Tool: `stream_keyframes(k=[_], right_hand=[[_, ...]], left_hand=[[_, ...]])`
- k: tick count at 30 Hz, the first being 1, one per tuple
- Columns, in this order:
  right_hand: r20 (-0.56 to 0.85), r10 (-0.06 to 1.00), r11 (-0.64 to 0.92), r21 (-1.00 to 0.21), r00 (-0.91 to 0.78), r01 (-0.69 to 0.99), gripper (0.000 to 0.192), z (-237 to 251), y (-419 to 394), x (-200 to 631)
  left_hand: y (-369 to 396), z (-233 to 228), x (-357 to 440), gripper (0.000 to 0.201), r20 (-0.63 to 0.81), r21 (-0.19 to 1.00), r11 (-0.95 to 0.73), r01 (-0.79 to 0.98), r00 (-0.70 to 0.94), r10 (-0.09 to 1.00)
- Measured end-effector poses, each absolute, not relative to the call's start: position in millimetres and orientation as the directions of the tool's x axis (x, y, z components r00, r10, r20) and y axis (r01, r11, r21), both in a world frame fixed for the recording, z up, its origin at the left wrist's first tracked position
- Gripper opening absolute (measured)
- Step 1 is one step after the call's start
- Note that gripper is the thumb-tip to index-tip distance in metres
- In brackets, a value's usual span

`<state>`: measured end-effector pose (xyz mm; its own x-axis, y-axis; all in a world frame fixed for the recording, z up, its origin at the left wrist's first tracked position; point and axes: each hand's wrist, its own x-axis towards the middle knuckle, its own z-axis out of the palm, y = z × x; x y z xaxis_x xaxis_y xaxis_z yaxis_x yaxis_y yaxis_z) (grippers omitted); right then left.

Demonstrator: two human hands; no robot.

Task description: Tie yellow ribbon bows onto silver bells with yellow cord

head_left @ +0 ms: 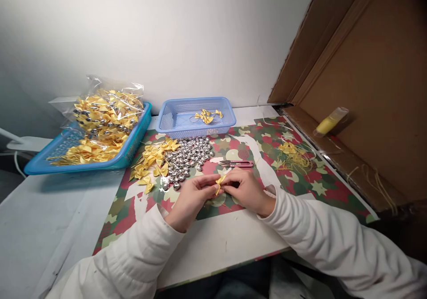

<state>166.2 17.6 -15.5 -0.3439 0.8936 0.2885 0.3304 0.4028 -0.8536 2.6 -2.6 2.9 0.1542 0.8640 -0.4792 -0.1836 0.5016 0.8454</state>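
A small yellow bow [219, 181] sits pinched between the fingertips of both hands, just above the patterned mat [267, 147] near the front middle of the bench [43, 210]. The left hand [191, 199] is closed around the bow's left side, fingers curled and thumb pressed toward the bow. The right hand [245, 190] is closed on the bow's right side, fingers bent inward; its fingertips touch those of the left hand at the bow. Both forearms wear white sleeves [133, 259].

Just beyond the right hand lie red-handled snips [237, 163], flat on the mat and apart from the fingers. To the left of the snips is a heap of silver bells [188, 159], and touching that heap on its left is a pile of loose yellow bows [153, 159].

Behind the bells stands a small blue basket [173, 121] holding a few yellow bows. To its left is a larger blue tray [131, 150] carrying a clear bag [106, 110] of yellow bows with bells, plus loose bows beside the bag.

On the right part of the mat lies a tangle of yellow thread scraps [293, 154]. Further right, a cardboard box [373, 67] stands open toward the bench, with a yellow tube [328, 122] lying on its lower flap.
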Motion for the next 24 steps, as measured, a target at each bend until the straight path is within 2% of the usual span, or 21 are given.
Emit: stream_keyframes(k=[4,6,9,11,15,24], right_hand=[[0.215,0.915,0.35,-0.844,-0.342,0.407,0.018,-8.7,18.2,172.2],[0.221,0.923,0.343,-0.844,-0.315,0.413,0.016,-4.0,18.7,174.9],[0.364,0.882,0.461,-0.796,-0.299,0.391,0.012,0.8,19.3,176.4],[0.439,0.825,0.559,-0.728,-0.356,0.398,0.01,0.5,19.3,176.3],[0.423,0.779,0.62,-0.636,-0.463,0.461,0.007,-5.1,18.5,176.3],[0.393,0.778,0.612,-0.652,-0.49,0.449,0.013,-6.8,20.2,175.3]], left_hand=[[-1.2,3.6,4.5,0.041,-0.464,0.873,0.478,-0.1,0.138,0.875],[-0.7,3.8,6.1,0.04,-0.449,0.885,0.46,-0.064,0.139,0.883],[-1.6,3.8,7.7,0.038,-0.419,0.904,0.427,-0.031,0.143,0.897],[-3.1,3.8,8.3,0.038,-0.389,0.918,0.397,-0.023,0.152,0.909],[-6.8,4.0,8.9,0.033,-0.317,0.945,0.327,-0.016,0.203,0.926],[-7.2,1.3,9.9,0.031,-0.233,0.972,0.23,0.042,0.232,0.944]])
